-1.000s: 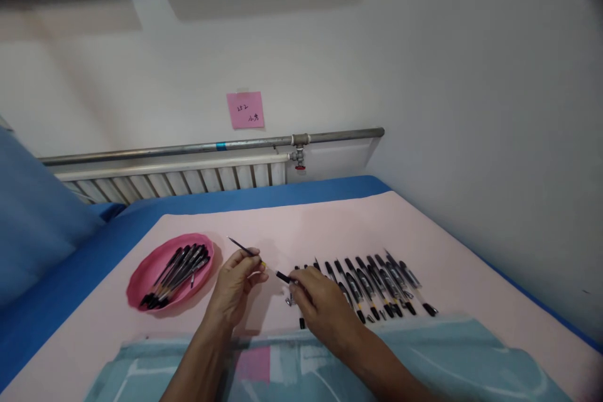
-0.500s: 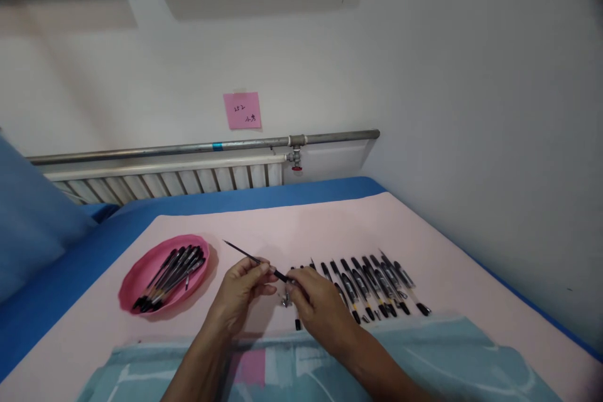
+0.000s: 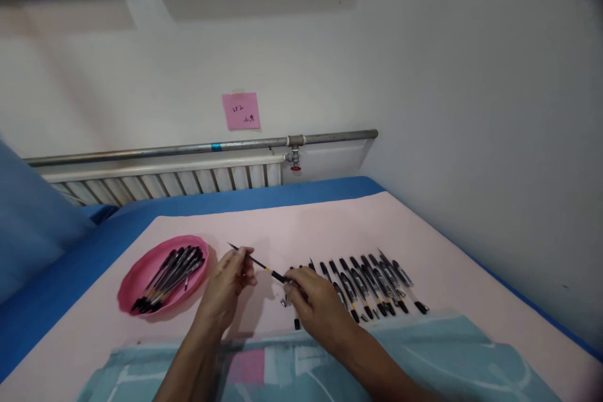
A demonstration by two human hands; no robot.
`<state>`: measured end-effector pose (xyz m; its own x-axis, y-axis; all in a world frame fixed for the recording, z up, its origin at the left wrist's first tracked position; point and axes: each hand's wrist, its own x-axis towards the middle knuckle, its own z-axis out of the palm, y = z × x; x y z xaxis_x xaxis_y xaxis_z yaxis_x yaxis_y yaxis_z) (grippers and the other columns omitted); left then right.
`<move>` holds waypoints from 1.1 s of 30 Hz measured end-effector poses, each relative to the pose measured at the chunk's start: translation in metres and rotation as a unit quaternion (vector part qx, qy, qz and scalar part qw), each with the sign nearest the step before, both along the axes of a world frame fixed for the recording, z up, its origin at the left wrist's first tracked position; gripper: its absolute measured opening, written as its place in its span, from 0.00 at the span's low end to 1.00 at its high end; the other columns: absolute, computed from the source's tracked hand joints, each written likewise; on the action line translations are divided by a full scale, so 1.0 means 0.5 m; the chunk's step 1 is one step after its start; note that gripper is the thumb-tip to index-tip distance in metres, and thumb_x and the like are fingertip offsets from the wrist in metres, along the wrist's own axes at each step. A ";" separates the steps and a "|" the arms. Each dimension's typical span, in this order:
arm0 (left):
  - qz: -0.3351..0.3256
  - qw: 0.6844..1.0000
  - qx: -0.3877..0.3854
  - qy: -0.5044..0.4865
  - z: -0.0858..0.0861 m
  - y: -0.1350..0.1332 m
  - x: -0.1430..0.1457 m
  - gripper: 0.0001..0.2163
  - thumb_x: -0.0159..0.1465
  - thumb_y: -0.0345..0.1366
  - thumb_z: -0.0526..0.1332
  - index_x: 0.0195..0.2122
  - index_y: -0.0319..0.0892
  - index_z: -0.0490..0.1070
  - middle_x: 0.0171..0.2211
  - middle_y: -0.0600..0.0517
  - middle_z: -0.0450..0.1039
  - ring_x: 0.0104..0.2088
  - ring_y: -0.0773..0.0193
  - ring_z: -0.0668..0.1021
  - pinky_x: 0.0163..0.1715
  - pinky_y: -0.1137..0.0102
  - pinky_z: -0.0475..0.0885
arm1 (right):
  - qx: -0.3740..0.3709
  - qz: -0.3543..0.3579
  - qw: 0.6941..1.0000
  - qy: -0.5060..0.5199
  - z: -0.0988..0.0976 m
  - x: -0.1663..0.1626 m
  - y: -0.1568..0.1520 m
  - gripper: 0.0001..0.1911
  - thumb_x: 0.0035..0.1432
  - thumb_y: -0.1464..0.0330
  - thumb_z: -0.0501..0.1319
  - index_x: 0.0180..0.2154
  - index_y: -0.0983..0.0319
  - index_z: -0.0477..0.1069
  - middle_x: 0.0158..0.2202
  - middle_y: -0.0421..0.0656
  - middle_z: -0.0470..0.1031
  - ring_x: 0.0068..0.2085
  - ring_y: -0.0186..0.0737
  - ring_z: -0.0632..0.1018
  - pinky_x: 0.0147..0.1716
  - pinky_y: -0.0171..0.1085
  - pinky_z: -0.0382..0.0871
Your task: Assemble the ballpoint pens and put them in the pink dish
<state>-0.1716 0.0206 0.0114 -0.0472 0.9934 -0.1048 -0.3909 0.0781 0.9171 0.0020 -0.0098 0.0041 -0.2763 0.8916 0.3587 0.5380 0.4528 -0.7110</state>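
A thin dark pen refill slants between my two hands, with a yellow band where it meets a black pen section. My left hand pinches the refill near its upper left end, where the fine tip sticks out past the fingers. My right hand is closed around the black pen section; the palm hides the rest of it. Just right of that hand, several pens and pen parts lie side by side in rows. Small metallic parts lie close to the right fingers.
On the left stands a pink plate holding several assembled-looking pens. Pale pink sheeting covers the blue surface. A light blue cloth lies along the near side. Behind are a radiator and a pipe along the wall.
My left hand has slid up and left along the refill, away from the black section, uncovering the yellow band. My right hand has stayed almost in place.
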 end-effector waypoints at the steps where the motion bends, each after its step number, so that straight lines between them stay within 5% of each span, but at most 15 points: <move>1: 0.007 1.000 0.004 0.005 -0.001 0.001 -0.001 0.13 0.50 0.44 0.64 0.30 0.38 0.71 0.20 0.57 0.65 0.20 0.73 0.68 0.21 0.76 0.66 | -0.001 -0.001 1.000 -0.003 -0.001 -0.001 -0.001 0.08 0.56 0.75 0.51 0.34 0.60 0.68 0.33 0.42 0.70 0.36 0.35 0.70 0.35 0.33 0.61; 7: -0.148 0.986 -0.028 0.065 0.003 -0.022 0.030 0.15 0.51 0.43 0.63 0.36 0.40 0.72 0.23 0.56 0.66 0.19 0.73 0.67 0.21 0.74 0.64 | 0.014 -0.017 0.999 0.025 -0.002 0.001 0.005 0.08 0.55 0.73 0.53 0.36 0.61 0.68 0.32 0.42 0.71 0.35 0.36 0.71 0.34 0.33 0.62; 11: -0.117 0.980 0.020 0.163 -0.011 -0.021 0.030 0.10 0.52 0.40 0.61 0.33 0.42 0.71 0.23 0.56 0.66 0.20 0.71 0.67 0.22 0.74 0.63 | 0.000 -0.077 0.994 0.075 0.000 0.018 0.018 0.07 0.54 0.70 0.54 0.36 0.61 0.69 0.31 0.41 0.72 0.33 0.35 0.72 0.33 0.33 0.63; 14: -0.119 0.916 0.037 0.380 -0.039 -0.012 0.026 0.04 0.50 0.35 0.61 0.23 0.41 0.69 0.19 0.55 0.65 0.21 0.68 0.67 0.22 0.74 0.59 | -0.011 -0.093 0.991 0.092 0.001 0.027 0.022 0.07 0.55 0.68 0.54 0.36 0.61 0.69 0.31 0.41 0.73 0.32 0.35 0.72 0.33 0.32 0.64; 17: -0.129 0.846 0.076 0.512 -0.065 -0.006 0.029 0.03 0.51 0.31 0.58 0.24 0.43 0.71 0.21 0.54 0.68 0.23 0.66 0.68 0.25 0.73 0.59 | -0.017 -0.082 0.992 0.094 0.001 0.028 0.022 0.08 0.55 0.68 0.55 0.36 0.61 0.69 0.31 0.41 0.73 0.32 0.34 0.72 0.33 0.32 0.64; 27: -0.217 0.729 0.138 0.634 -0.075 -0.008 0.055 0.08 0.51 0.26 0.54 0.27 0.42 0.71 0.29 0.50 0.68 0.29 0.64 0.70 0.29 0.73 0.60 | -0.003 -0.083 0.994 0.075 0.008 0.026 0.019 0.06 0.54 0.70 0.55 0.34 0.61 0.70 0.29 0.39 0.73 0.30 0.33 0.72 0.32 0.32 0.63; 33: -0.207 0.685 0.134 0.686 -0.069 -0.012 0.059 0.07 0.54 0.28 0.53 0.28 0.41 0.70 0.29 0.48 0.69 0.29 0.63 0.71 0.29 0.71 0.60 | -0.002 -0.081 0.995 0.061 0.009 0.026 0.019 0.07 0.54 0.70 0.55 0.35 0.61 0.70 0.30 0.40 0.72 0.31 0.34 0.72 0.32 0.32 0.63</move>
<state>-0.1421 0.0147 -0.0233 0.3723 0.9265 -0.0552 0.8575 -0.3205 0.4025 0.0148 -0.0004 0.0087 -0.0845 0.9223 0.3771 0.5136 0.3646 -0.7767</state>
